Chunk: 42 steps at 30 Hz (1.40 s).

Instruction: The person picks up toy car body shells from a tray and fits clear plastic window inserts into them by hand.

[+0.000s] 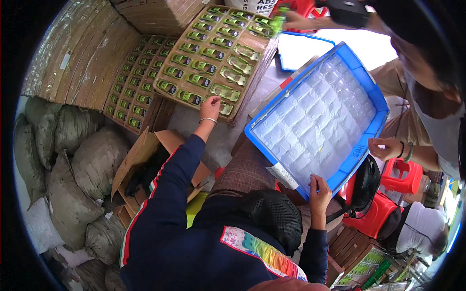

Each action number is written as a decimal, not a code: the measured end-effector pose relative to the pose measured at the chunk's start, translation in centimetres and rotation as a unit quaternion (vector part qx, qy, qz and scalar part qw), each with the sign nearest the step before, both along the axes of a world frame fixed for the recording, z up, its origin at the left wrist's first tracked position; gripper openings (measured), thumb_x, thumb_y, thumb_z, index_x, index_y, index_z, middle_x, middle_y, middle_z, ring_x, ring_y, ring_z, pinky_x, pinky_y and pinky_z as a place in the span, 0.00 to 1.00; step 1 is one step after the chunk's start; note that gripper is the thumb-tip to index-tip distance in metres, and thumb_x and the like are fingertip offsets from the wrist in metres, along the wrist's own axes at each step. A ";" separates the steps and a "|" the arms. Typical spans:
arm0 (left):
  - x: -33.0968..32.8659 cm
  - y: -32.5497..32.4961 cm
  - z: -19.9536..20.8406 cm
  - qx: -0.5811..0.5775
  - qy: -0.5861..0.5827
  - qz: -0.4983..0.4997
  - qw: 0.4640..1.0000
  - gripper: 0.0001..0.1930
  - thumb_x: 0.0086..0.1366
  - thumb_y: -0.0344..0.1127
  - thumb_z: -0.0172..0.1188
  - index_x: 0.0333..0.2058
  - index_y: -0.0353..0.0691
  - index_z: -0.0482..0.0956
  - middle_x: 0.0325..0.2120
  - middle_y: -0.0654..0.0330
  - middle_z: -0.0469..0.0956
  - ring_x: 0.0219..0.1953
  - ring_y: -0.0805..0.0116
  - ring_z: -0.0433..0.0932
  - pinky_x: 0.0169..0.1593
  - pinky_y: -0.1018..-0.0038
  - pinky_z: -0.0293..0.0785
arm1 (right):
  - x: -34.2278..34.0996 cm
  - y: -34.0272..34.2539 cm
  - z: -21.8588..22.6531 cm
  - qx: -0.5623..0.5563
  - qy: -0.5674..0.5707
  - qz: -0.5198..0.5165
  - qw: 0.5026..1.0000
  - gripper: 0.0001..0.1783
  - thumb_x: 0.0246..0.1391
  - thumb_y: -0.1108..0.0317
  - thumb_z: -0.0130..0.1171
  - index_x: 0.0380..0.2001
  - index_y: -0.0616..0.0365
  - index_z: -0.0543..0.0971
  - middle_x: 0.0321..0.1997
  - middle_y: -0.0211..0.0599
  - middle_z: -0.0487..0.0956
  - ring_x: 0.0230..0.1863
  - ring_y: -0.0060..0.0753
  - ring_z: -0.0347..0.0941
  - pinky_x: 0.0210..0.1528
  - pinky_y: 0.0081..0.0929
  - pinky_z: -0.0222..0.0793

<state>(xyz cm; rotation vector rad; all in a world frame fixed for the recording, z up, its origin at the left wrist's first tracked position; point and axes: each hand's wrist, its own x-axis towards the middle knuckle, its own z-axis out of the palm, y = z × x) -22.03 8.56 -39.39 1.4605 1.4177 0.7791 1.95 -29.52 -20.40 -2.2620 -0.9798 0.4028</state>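
Note:
My left hand [211, 107] reaches to the near corner of a brown tray [171, 65] with rows of green-and-black car-shaped pieces [198, 80]. Its fingers are closed at the last cavity of the right-hand row; what they pinch is hidden. That row holds paler, see-through green pieces [231, 75]. In front of me lies a blue crate [376, 99], filled with rows of clear, whitish plastic pieces [310, 116]. At its near edge is my right hand [320, 190], fingers curled together; anything held there is too small to make out.
A co-worker at the right has one hand [297, 22] on a green piece and the other hand [386, 148] beside the crate. A second filled tray [130, 92], an open carton [141, 160] and stuffed sacks [73, 189] stand left. Red stools [402, 175] are at right.

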 end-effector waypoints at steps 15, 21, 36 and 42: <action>-5.6 7.6 -3.4 0.198 0.492 -0.112 0.840 0.22 0.53 0.33 0.59 0.49 0.53 0.75 0.49 0.60 0.72 0.54 0.54 0.68 0.53 0.59 0.68 | -0.1 0.0 0.2 -0.078 -0.010 -0.045 0.996 0.07 0.56 0.71 0.56 0.34 0.63 0.80 0.27 0.41 0.80 0.25 0.31 0.77 0.29 0.26 0.71; -8.9 11.0 -4.5 0.141 0.540 -0.298 0.774 0.21 0.51 0.31 0.61 0.47 0.52 0.76 0.47 0.60 0.74 0.52 0.56 0.71 0.52 0.60 0.70 | 0.3 0.5 -0.9 -0.106 -0.038 -0.042 0.993 0.06 0.55 0.68 0.57 0.32 0.57 0.80 0.30 0.40 0.80 0.28 0.40 0.78 0.31 0.31 0.72; -9.7 14.7 -0.7 0.184 0.562 -0.437 0.677 0.20 0.45 0.34 0.71 0.38 0.44 0.76 0.42 0.57 0.74 0.51 0.55 0.71 0.53 0.61 0.68 | 0.4 1.1 -0.6 -0.086 0.005 -0.056 0.995 0.07 0.54 0.66 0.58 0.33 0.56 0.81 0.31 0.41 0.81 0.30 0.43 0.78 0.31 0.32 0.72; -9.9 13.3 -0.3 0.126 0.445 -0.354 0.813 0.15 0.50 0.32 0.66 0.35 0.40 0.73 0.38 0.51 0.75 0.45 0.49 0.73 0.47 0.60 0.70 | 0.4 0.9 -0.4 -0.062 0.005 -0.048 0.997 0.06 0.54 0.67 0.58 0.33 0.57 0.81 0.31 0.42 0.81 0.29 0.43 0.78 0.31 0.31 0.72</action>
